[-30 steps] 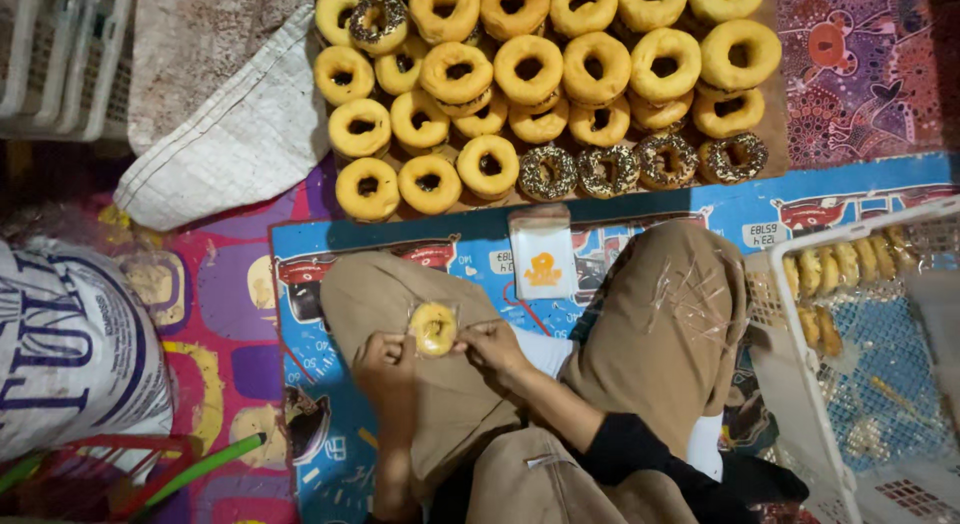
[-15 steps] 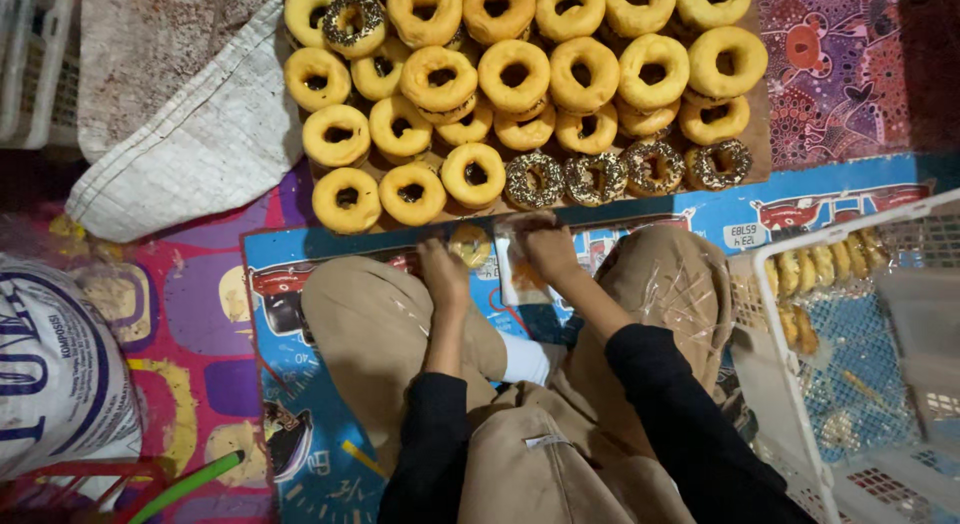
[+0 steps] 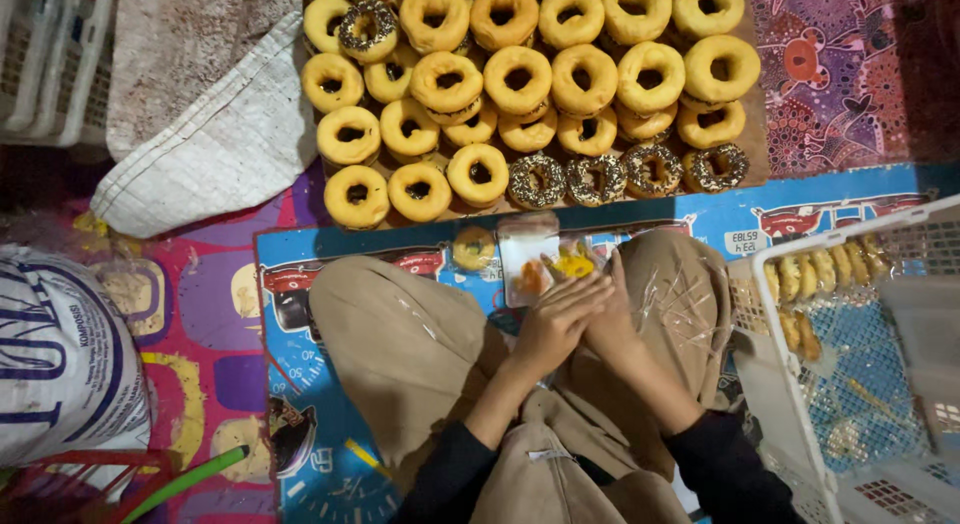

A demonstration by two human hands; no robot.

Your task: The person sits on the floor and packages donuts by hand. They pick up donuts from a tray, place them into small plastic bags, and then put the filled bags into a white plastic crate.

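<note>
Sacks lie far on my left: a white woven sack with blue print [image 3: 60,354], and above it a grey-white woven cloth [image 3: 200,114]. Next, rows of golden ring doughnuts [image 3: 520,79] fill a brown board, some with dark sprinkles. One single plain doughnut [image 3: 473,249] lies on the blue printed floor mat [image 3: 300,384], just beside a small clear plastic packet with orange and yellow print [image 3: 540,264]. My left hand [image 3: 555,319] lies flat over my right hand [image 3: 610,324] between my knees, just below this packet; fingers [image 3: 585,289] are stretched and hold nothing. At right stands a white plastic basket [image 3: 800,384] with wrapped doughnuts.
</note>
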